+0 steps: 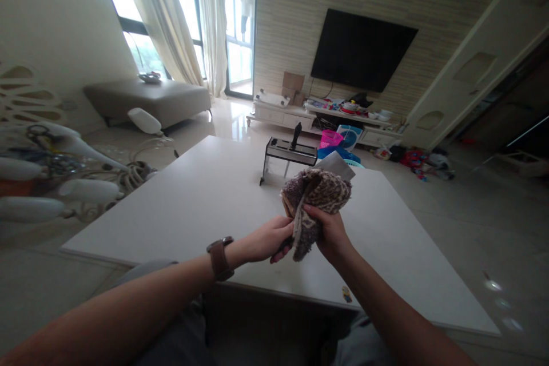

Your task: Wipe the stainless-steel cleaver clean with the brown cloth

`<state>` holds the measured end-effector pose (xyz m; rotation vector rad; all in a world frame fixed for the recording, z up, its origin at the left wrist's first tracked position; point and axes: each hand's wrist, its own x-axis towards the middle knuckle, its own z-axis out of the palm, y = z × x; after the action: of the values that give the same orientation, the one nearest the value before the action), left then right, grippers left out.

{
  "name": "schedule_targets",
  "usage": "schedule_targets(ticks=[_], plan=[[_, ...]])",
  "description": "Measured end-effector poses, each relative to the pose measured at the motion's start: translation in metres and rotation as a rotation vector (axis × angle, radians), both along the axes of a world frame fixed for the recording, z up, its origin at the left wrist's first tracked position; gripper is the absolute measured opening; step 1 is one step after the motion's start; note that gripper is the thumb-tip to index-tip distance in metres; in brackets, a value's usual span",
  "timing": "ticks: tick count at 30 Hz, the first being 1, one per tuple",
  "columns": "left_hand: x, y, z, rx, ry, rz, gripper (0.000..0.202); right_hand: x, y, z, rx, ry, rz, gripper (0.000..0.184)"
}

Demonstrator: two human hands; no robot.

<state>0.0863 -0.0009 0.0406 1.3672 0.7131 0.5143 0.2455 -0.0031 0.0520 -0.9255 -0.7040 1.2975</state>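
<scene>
My right hand (332, 233) clasps a shaggy patterned cloth (333, 190) around a grey blade (339, 164); left hand (270, 238) grips, seemingly, its dark handle (283, 244).

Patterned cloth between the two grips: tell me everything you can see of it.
The patterned cloth looks thick and fuzzy, mottled in dark brown and cream. It is folded or bunched, with a dark fold near the top and a paler edge running down its front. The left grip holds its lower left side, the right grip its right, over the white table. Its full shape is hidden.
</scene>
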Motion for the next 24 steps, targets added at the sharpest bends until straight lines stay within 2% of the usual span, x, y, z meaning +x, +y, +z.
schedule_targets(ticks=[24], plan=[[0.0002, -0.0011, 0.0009, -0.002, 0.002, -0.006, 0.050, -0.0002, -0.0008, -0.0029, -0.008, 0.005, 0.005, 0.048]])
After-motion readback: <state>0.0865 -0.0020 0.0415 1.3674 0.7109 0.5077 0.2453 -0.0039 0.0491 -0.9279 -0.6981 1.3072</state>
